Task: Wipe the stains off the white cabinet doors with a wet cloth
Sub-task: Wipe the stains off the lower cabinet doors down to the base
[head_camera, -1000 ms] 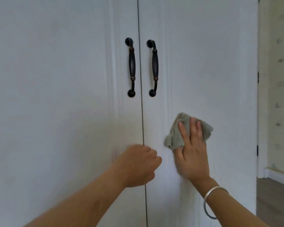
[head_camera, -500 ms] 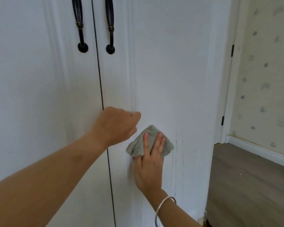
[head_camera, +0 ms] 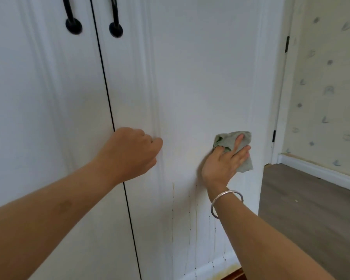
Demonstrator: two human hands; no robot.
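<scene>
The right hand point(head_camera: 223, 160) has swept the cloth point(head_camera: 237, 152) from near the door gap out to the right door's point(head_camera: 200, 77) edge, pressing it flat with spread fingers. The left hand point(head_camera: 129, 154), a loose empty fist, stays braced by the gap. Brownish drip streaks point(head_camera: 190, 215) below look untouched. The cloth is soft, crumpled, grey-green; the doors smooth, moulded.
</scene>
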